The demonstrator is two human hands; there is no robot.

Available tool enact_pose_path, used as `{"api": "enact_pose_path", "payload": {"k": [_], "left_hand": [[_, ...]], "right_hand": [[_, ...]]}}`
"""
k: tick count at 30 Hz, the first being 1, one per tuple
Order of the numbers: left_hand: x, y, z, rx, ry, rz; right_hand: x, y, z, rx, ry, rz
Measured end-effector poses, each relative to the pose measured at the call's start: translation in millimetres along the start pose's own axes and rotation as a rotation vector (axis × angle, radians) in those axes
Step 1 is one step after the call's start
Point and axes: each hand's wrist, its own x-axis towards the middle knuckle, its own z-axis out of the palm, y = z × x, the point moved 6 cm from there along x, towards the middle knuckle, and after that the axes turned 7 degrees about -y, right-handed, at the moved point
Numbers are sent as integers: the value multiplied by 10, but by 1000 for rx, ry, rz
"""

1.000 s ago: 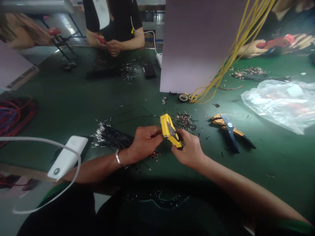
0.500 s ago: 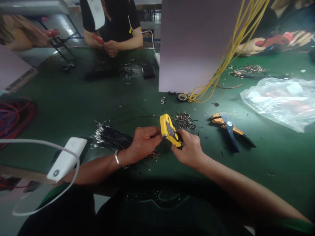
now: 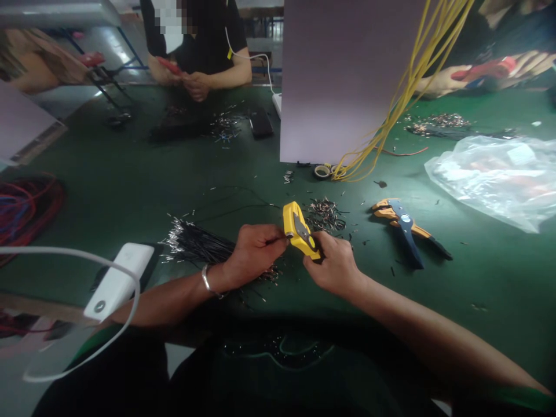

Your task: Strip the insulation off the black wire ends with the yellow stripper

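My left hand (image 3: 257,253), with a silver bangle at the wrist, is closed in a pinch at the jaw end of a yellow wire stripper (image 3: 297,230). A thin black wire (image 3: 249,207) runs behind its fingertips toward the tool; the pinched part is mostly hidden. The stripper's grips are wrapped by my right hand (image 3: 333,262), its head tilted up and left. Under my left forearm and hand lies a bundle of black wires (image 3: 204,244) with silvery tips on the left and coppery ends on the right. Black and copper offcuts (image 3: 326,214) are heaped just beyond the stripper.
Blue-and-orange pliers (image 3: 403,227) lie to the right, near a clear plastic bag (image 3: 499,179). Yellow wires (image 3: 393,121) hang beside an upright pale panel (image 3: 334,87). A white power bank (image 3: 119,279) and cable sit left. Co-workers' hands (image 3: 197,86) hold red tools across the table.
My hands and the yellow stripper stay almost in place, with only a tiny shift at the tool's head. Across the table, the co-worker's red tool has tilted slightly.
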Motion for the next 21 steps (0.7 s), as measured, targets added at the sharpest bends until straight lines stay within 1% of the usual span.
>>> {"api": "enact_pose_path", "payload": {"k": [5, 13, 17, 21], "left_hand": [[-6, -21, 15, -14, -16, -10], [18, -51, 41, -69, -11, -41], [45, -112, 74, -87, -50, -81], [63, -173, 95, -128, -81, -126]], "right_hand": [[1, 1, -11, 3, 1, -17], [-2, 50, 24, 25, -12, 35], [11, 88, 46, 72, -47, 113], [17, 131, 47, 187, -98, 213]]}}
